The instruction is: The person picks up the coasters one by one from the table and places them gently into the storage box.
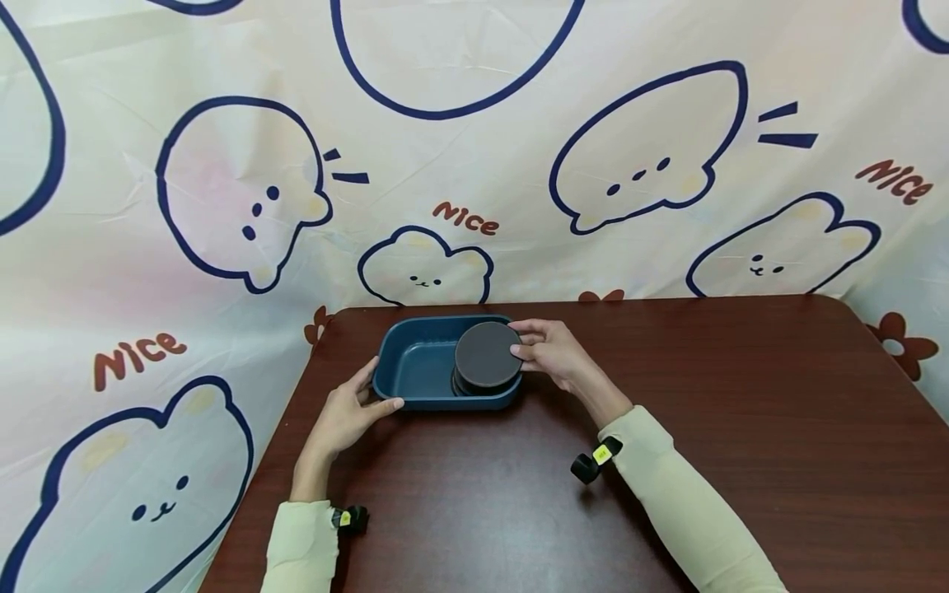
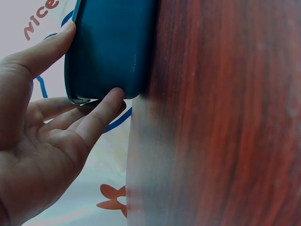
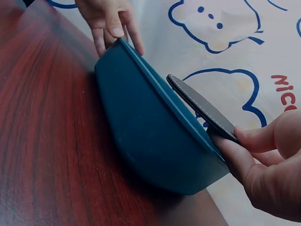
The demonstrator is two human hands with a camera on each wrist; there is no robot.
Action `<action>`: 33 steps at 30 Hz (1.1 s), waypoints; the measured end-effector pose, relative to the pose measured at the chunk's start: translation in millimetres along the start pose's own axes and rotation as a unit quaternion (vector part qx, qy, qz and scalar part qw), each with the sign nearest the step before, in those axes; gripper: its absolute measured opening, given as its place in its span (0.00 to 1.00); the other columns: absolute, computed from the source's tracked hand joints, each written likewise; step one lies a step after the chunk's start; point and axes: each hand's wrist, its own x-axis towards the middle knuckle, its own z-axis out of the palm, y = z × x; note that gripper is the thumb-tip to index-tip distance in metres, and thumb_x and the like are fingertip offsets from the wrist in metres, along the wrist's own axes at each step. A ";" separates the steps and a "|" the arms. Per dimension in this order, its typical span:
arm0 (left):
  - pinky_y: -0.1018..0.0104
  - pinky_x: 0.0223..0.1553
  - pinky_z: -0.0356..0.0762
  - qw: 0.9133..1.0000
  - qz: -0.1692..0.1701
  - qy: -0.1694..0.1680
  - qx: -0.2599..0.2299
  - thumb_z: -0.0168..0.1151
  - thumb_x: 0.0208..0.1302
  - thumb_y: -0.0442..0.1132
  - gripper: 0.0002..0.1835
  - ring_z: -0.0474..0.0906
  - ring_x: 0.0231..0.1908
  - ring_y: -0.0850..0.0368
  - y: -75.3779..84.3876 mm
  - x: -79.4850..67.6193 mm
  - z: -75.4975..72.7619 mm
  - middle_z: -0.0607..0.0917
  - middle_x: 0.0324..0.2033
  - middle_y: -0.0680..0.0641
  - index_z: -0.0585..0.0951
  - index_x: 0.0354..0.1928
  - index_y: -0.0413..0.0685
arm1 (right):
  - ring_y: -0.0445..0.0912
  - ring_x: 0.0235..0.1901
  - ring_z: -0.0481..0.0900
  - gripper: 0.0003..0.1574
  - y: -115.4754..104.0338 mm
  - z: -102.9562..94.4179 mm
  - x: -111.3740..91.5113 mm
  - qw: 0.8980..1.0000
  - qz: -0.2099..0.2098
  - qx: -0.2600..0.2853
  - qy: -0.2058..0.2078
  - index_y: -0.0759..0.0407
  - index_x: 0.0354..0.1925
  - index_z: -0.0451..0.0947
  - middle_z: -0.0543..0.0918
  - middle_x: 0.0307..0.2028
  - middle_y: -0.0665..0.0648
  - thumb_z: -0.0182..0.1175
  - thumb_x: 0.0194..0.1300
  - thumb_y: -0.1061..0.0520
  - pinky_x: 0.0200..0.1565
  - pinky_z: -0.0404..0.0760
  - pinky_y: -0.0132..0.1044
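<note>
A deep blue rectangular tray [image 1: 415,375] with rounded corners stands near the table's far edge. My left hand [image 1: 350,417] holds its left end, the thumb at the near rim and the fingers at the end wall [image 2: 108,52]. Over the tray's right part, my right hand [image 1: 552,354] pinches the edge of a round dark grey coaster [image 1: 487,354] between thumb and fingers. In the right wrist view the coaster [image 3: 202,106] is tilted, with light stitching along its edge. Beneath it, other dark round edges [image 1: 463,387] show inside the tray, mostly hidden.
The dark brown wooden table [image 1: 704,395] extends to the right and toward me. Behind it hangs a pale cloth [image 1: 519,165] printed with blue-outlined bears. A small black camera is worn at each wrist, over pale green sleeves [image 1: 682,494].
</note>
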 end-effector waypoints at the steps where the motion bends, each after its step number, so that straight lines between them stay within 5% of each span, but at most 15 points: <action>1: 0.40 0.65 0.81 1.000 0.001 0.000 0.001 0.75 0.70 0.50 0.53 0.78 0.71 0.34 0.3 -0.1 0.1 0.70 0.78 0.33 0.54 0.87 0.47 | 0.49 0.53 0.88 0.33 -0.9 0.3 0.5 1.000 0.000 -0.007 -0.002 0.58 0.77 0.71 0.79 0.69 0.71 0.61 0.78 0.65 0.54 0.90 0.40; 7: 0.41 0.65 0.81 1.000 0.002 -0.001 0.001 0.74 0.71 0.50 0.53 0.77 0.71 0.34 2.0 0.5 -0.1 0.70 0.78 0.32 0.54 0.87 0.46 | 0.57 0.63 0.85 0.31 -5.7 2.9 4.3 0.999 -0.004 -0.044 -0.006 0.58 0.76 0.73 0.76 0.72 0.71 0.62 0.78 0.65 0.54 0.90 0.42; 17: 0.40 0.66 0.80 1.000 0.000 -0.002 0.003 0.74 0.71 0.50 0.53 0.77 0.71 0.34 2.7 0.5 -1.0 0.69 0.78 0.32 0.53 0.87 0.46 | 0.48 0.48 0.89 0.30 -10.9 12.1 9.1 0.998 -0.009 -0.070 0.004 0.61 0.73 0.76 0.85 0.61 0.70 0.63 0.76 0.66 0.46 0.91 0.37; 33: 0.40 0.66 0.80 1.000 0.004 0.003 0.001 0.74 0.71 0.47 0.52 0.77 0.71 0.33 -0.9 0.2 1.3 0.69 0.79 0.32 0.53 0.87 0.45 | 0.55 0.51 0.91 0.28 -12.4 18.5 7.6 0.992 -0.008 -0.125 0.027 0.60 0.70 0.79 0.86 0.59 0.68 0.65 0.75 0.65 0.49 0.92 0.43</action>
